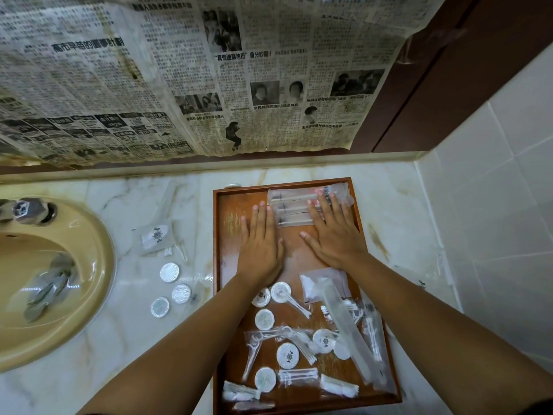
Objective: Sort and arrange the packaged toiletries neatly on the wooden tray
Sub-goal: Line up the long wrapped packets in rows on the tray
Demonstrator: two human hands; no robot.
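Two bare hands and forearms.
The left hand [259, 244] and right hand [335, 239] have short, pale fingernails [302, 234]. The left forearm [179, 339] and right forearm [434, 324] are uncovered, and a dark strip [538, 408], perhaps a sleeve edge, shows at the right arm's near end.

the wooden tray [229, 253] lies flat under both hands, its long side running away from the person. at its far end a row of long clear packets [294, 218] lies side by side, just right of the left hand [259, 239] and under the right hand's [332, 235] fingertips. nearer than the wrists sits a loose jumble: round white packets [288, 355], bagged floss picks [254, 344], cotton swabs [297, 377], and one long clear packet [347, 330] lying slantwise. off the tray, left of the left hand, lie three round silvery packets [169, 272].
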